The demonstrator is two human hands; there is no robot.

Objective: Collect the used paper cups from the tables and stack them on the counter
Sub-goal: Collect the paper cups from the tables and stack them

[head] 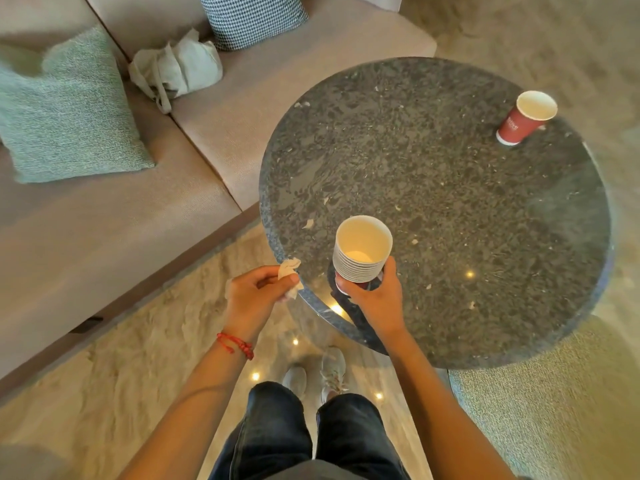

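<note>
Your right hand (pixel 375 299) has its grip wrapped around the base of a stack of paper cups (pixel 362 252), rims nested, held over the near edge of the round speckled stone tabletop (pixel 433 209). Your left hand (pixel 258 294) pinches a crumpled white tissue (pixel 290 271) just beside that edge. One more red paper cup (pixel 526 117) stands upright at the far right side of the tabletop, well apart from the stack. Beyond lies a beige sofa (pixel 207 133) with a green cushion (pixel 65 109) and a crumpled cloth (pixel 176 71)
</note>
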